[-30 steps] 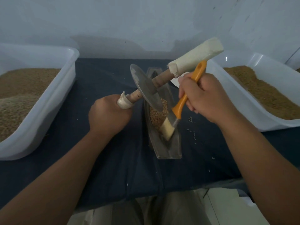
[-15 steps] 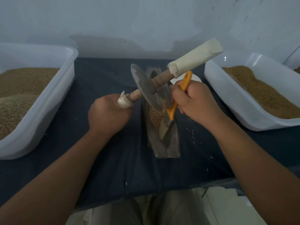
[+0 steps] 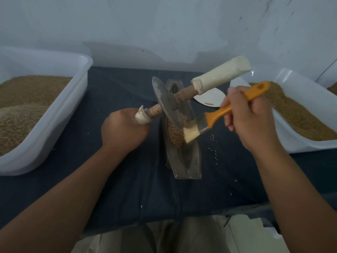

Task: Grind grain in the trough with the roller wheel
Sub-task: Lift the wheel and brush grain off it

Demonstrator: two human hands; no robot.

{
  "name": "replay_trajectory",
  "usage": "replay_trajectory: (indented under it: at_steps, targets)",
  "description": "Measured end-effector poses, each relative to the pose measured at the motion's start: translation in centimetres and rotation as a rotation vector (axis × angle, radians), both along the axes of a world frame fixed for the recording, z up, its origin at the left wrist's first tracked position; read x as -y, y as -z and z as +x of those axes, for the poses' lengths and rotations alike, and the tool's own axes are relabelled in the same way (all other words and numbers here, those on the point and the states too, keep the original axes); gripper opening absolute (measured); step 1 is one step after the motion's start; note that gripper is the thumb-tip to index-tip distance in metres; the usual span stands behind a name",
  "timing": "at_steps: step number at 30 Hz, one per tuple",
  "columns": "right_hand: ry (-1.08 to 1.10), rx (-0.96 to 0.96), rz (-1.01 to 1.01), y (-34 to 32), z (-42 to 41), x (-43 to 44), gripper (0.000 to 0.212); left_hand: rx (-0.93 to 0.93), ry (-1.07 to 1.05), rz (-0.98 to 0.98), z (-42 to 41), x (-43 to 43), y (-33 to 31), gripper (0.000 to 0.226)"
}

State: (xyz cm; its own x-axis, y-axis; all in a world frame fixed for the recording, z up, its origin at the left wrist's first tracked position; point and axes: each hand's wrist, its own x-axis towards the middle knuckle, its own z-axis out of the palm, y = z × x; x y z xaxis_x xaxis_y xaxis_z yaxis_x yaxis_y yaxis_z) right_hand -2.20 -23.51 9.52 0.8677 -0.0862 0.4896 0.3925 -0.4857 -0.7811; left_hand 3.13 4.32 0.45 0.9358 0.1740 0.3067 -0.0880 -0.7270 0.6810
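Hands (image 3: 124, 130) (image 3: 249, 121) gripping roller wheel (image 3: 167, 105), brush (image 3: 217, 115), bins (image 3: 54, 125) (image 3: 299, 95) flanking trough (image 3: 187, 165)

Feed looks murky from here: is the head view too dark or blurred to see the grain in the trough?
Head view: dim, bluish, soft overall; grain in the trough is readable; brush bristles smeared by motion; wide-angle curves the left bin rim.

Pale bluish-white wall (image 3: 164, 24) fills the upper half of frame, with small dark specks at upper right. Counter (image 3: 118, 189) butts against it, covered in a dark navy cloth (image 3: 228, 189) creased down the middle. Pale floor (image 3: 244, 234) at lower right, crossed by a thin dark line. Light is dim and flat.
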Motion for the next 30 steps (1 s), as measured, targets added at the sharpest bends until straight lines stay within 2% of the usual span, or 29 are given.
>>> replay_trajectory:
  at_steps: [2, 5, 8, 13, 15, 18, 22, 24, 26, 27, 29, 30]
  targets:
    - [0.017, -0.005, 0.056, 0.2, -0.5, 0.7, 0.04, -0.007, 0.003, 0.005, 0.0, 0.0, -0.1, 0.021]
    - [-0.004, -0.09, -0.025, 1.4, -1.3, 1.3, 0.039, -0.01, 0.001, 0.007, -0.1, 0.1, 0.0, 0.031]
    - [-0.025, -0.094, 0.004, 1.9, -2.2, 1.6, 0.037, 0.004, -0.011, 0.011, -0.1, 0.1, 0.0, 0.034]
    - [0.018, 0.046, 0.052, 2.5, -2.8, 4.7, 0.03, -0.006, -0.017, 0.03, -0.1, -0.1, 0.1, 0.03]
    - [0.072, 0.075, -0.16, 3.8, -2.7, 7.3, 0.019, -0.002, -0.018, 0.05, 0.1, -0.2, 0.2, 0.03]
    - [0.16, -0.031, -0.537, 6.6, -2.2, 10.4, 0.018, 0.002, -0.038, 0.09, 0.2, -0.2, 0.3, 0.031]
    - [0.034, -0.17, -0.857, 8.5, -1.9, 12.0, 0.042, 0.005, -0.025, 0.138, 0.1, -0.2, 0.6, 0.03]
    - [-0.01, -0.303, -1.023, 8.1, -1.9, 12.3, 0.063, 0.008, -0.021, 0.164, 0.0, -0.2, 0.6, 0.03]
    - [-0.089, -0.457, -1.114, 7.9, -2.3, 12.2, 0.086, 0.008, -0.014, 0.182, -0.1, -0.2, 0.5, 0.031]
    - [-0.118, -0.488, -1.135, 7.8, -2.6, 12.0, 0.088, 0.006, -0.01, 0.191, -0.1, -0.2, 0.5, 0.033]
    - [-0.08, -0.396, -1.055, 6.8, -3.3, 11.1, 0.083, 0.009, -0.005, 0.236, 0.0, -0.3, 0.5, 0.037]
    - [-0.023, -0.241, -0.946, 5.9, -3.6, 10.5, 0.077, 0.021, -0.003, 0.268, 0.1, -0.3, 0.5, 0.039]
